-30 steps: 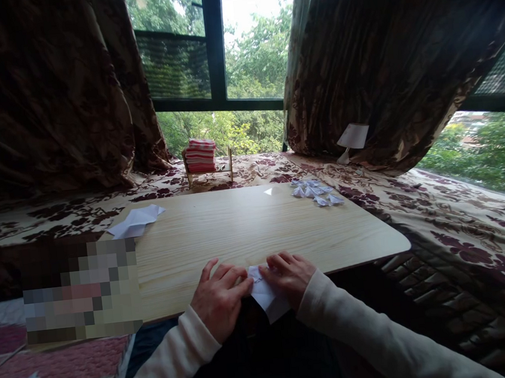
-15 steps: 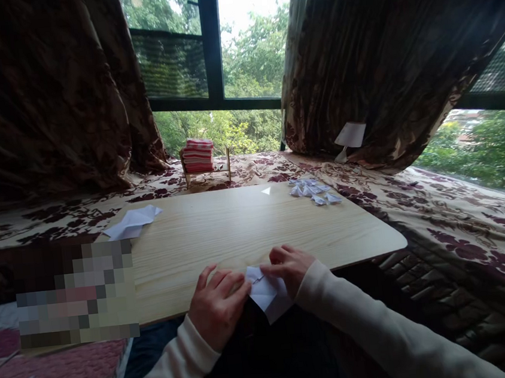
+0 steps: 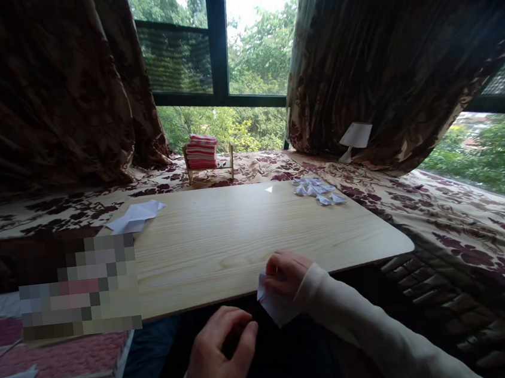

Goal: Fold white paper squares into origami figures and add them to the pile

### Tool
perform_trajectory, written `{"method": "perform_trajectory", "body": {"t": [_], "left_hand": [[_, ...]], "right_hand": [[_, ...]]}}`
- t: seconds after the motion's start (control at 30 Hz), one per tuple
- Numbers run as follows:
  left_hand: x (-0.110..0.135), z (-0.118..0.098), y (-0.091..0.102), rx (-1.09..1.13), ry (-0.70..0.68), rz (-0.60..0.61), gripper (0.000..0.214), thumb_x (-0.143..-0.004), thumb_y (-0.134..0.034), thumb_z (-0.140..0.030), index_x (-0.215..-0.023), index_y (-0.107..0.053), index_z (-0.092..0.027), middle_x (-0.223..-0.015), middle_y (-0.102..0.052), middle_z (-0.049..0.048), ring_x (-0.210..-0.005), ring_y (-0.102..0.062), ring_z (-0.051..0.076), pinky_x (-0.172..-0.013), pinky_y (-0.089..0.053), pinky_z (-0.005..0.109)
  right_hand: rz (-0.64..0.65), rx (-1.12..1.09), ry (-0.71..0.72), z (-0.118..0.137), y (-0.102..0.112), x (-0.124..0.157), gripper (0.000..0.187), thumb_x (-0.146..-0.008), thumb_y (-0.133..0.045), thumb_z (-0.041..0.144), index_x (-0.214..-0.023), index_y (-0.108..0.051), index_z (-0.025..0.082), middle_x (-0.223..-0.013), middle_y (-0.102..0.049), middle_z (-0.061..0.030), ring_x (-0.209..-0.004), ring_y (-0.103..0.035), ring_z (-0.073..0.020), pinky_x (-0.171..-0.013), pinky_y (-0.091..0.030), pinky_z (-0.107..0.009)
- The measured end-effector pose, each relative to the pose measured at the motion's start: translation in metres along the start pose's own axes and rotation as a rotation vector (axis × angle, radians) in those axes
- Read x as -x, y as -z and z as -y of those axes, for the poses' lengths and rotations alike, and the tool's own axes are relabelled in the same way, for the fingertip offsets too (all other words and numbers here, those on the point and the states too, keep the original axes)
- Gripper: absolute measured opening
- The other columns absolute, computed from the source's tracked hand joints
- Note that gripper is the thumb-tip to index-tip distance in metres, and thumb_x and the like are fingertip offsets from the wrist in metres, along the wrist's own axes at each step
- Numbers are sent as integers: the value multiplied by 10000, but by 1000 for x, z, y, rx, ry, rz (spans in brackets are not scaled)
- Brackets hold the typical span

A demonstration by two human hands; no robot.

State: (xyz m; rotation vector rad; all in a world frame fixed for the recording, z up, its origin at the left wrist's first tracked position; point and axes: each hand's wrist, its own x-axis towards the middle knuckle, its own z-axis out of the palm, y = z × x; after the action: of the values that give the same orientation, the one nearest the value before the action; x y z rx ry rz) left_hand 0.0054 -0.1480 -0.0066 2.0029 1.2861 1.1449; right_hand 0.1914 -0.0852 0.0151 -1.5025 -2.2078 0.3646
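My right hand [image 3: 288,273] pinches a folded white paper [image 3: 274,304] at the near edge of the light wooden table [image 3: 239,238]; the paper hangs partly over the edge. My left hand [image 3: 220,361] is off the table, below its front edge, with fingers curled toward the thumb and nothing visible in them. Both arms wear cream sleeves.
White sheets [image 3: 135,215] lie at the table's far left corner. Several small folded paper pieces [image 3: 318,189] sit at the far right, and a tiny scrap [image 3: 269,189] near them. A striped stack in a small wooden rack [image 3: 204,155] stands on the floral windowsill. Dark curtains flank the window.
My left hand has left the paper and dropped back below the table edge. My right hand now holds the paper alone, closer to the edge.
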Motion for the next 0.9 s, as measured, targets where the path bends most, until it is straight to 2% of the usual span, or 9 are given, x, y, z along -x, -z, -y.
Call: {"method": "perform_trajectory", "body": {"t": [0.07,0.13,0.23,0.33,0.4,0.47,0.6,0.7,0.9], "left_hand": [[1,-1,-10,60,179,113,220,-743,-553,-341,-850,-634,-167,-797,-661,51,-723,-615,169,-640,-502,247],[-3,-3,-18,158,277,177,283,-737,-558,-360,-914,-637,-153,-801,-676,56,-726,-620,177,-652,-504,254],[-12,-8,-18,325,242,202,275,-784,-507,-341,-938,-645,-159,-806,-674,41,-722,-611,160,-680,-497,245],[-18,-14,-7,336,152,88,232,-796,-499,-306,-885,-670,-177,-815,-665,26,-745,-605,152,-689,-489,222],[-20,-17,1,261,118,6,199,-773,-536,-293,-865,-675,-185,-783,-663,17,-751,-609,155,-684,-489,211],[-22,-18,9,194,88,-31,190,-760,-555,-285,-879,-672,-192,-795,-664,15,-768,-612,158,-694,-491,210],[-27,-21,21,145,15,-6,187,-779,-532,-261,-899,-663,-202,-787,-655,6,-738,-607,138,-662,-491,192],[-30,-25,27,129,-32,25,185,-790,-516,-247,-899,-660,-206,-729,-636,-3,-677,-593,120,-612,-486,178],[-34,-36,34,94,-42,40,173,-793,-509,-248,-864,-661,-209,-728,-648,-4,-671,-599,118,-617,-481,180]], "right_hand": [[-65,-123,-19,-1,-6,5,66,-624,-611,172,-642,-548,176,-619,-549,17,-612,-496,-123,-576,-392,-242],[-125,-389,-45,-1,-13,10,94,-638,-610,229,-641,-534,175,-570,-541,27,-540,-484,-105,-518,-391,-228],[-173,-906,-94,0,-21,17,208,-678,-619,343,-683,-500,173,-613,-575,6,-530,-512,-98,-496,-423,-219],[-246,-1085,-86,6,-21,21,237,-682,-645,349,-743,-495,177,-662,-590,-6,-562,-538,-104,-512,-449,-221],[-302,-1019,-17,13,-16,23,248,-698,-636,296,-883,-512,185,-668,-586,5,-566,-537,-102,-520,-452,-219],[-337,-842,96,21,-7,23,337,-719,-603,225,-1041,-508,200,-698,-587,8,-588,-536,-100,-544,-454,-218],[-302,-536,313,33,12,23,253,-770,-519,142,-999,-607,207,-806,-600,-35,-666,-547,-110,-594,-467,-219],[-332,-490,375,37,19,22,233,-779,-514,119,-967,-626,198,-823,-599,-51,-704,-563,-121,-614,-473,-224],[-355,-425,444,44,23,22,181,-771,-534,119,-902,-632,196,-796,-577,-46,-684,-553,-122,-587,-462,-227]]}}
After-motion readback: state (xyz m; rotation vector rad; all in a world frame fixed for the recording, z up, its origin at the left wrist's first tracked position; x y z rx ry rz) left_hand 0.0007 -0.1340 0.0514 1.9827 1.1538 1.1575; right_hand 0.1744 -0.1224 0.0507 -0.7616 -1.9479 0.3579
